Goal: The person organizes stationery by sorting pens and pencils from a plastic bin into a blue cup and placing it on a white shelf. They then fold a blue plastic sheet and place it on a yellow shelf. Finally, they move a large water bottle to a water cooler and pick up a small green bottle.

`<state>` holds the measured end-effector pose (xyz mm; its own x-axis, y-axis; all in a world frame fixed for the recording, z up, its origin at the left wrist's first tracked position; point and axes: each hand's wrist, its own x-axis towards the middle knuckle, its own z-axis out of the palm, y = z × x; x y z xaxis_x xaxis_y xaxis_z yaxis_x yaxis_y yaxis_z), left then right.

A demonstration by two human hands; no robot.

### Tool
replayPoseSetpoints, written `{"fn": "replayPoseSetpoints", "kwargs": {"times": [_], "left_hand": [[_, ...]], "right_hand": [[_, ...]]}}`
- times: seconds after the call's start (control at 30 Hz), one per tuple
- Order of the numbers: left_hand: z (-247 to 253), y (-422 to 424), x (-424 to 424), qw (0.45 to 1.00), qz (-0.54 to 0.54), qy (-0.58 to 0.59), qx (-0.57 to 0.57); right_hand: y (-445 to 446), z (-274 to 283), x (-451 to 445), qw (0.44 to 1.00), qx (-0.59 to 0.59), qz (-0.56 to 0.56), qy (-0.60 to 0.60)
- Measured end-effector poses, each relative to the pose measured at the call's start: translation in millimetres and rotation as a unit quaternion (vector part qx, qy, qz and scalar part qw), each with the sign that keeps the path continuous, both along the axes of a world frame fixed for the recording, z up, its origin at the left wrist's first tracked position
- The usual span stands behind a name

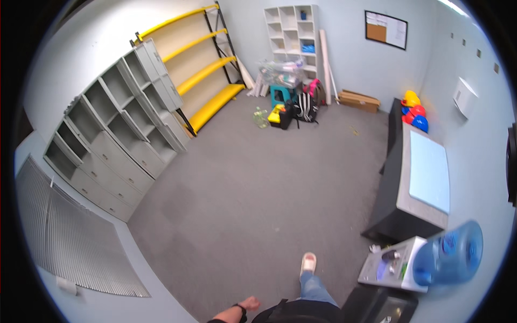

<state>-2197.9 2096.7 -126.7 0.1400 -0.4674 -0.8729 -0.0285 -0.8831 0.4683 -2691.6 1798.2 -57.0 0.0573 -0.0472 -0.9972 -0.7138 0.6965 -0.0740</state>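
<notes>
My left hand (250, 303) hangs low at the bottom of the view, with a dark band on its wrist, over the grey floor. Its fingers are curled, and whether anything is inside them cannot be told. My right hand is out of view. Before me lies the grey floor (258, 185), with my foot in a light sandal (308, 262) stepping on it. A water dispenser (369, 274) with a blue water bottle (452, 254) stands at the lower right.
Grey lockers (117, 157) and a yellow shelving rack (210, 76) line the left wall. Bags, including a black backpack (307, 107), and a toolbox (278, 117) lie on the floor ahead. A counter (404, 173) with hard hats (411, 99) beyond it runs along the right wall.
</notes>
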Motion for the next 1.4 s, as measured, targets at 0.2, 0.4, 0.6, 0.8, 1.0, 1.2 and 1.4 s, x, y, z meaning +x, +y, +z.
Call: {"fn": "replayPoseSetpoints", "kwargs": {"times": [0.2,0.4,0.6,0.8,1.0,1.2,1.4], "left_hand": [[63,-19,81,0.946,0.264,-0.024,0.188],[59,-119,120,0.927,0.369,0.031,-0.059],[27,-214,249,0.98,0.183,-0.083,0.003],[21,-348,454,0.97,0.225,0.035,-0.083],[11,-441,682,0.959,0.186,-0.213,-0.033],[20,-576,835,0.96,0.202,-0.11,-0.161],[57,-616,921,0.972,0.191,-0.087,-0.104]], "right_hand": [[-251,-61,203,0.975,-0.027,0.212,-0.068],[-455,58,477,0.945,-0.167,0.228,-0.164],[-489,68,658,0.915,-0.178,0.273,-0.236],[-542,14,603,0.962,-0.064,0.147,-0.221],[-525,118,665,0.971,-0.05,-0.107,-0.207],[-589,57,816,0.987,-0.07,-0.003,-0.146],[-711,7,1031,0.972,0.021,0.233,-0.002]]}}
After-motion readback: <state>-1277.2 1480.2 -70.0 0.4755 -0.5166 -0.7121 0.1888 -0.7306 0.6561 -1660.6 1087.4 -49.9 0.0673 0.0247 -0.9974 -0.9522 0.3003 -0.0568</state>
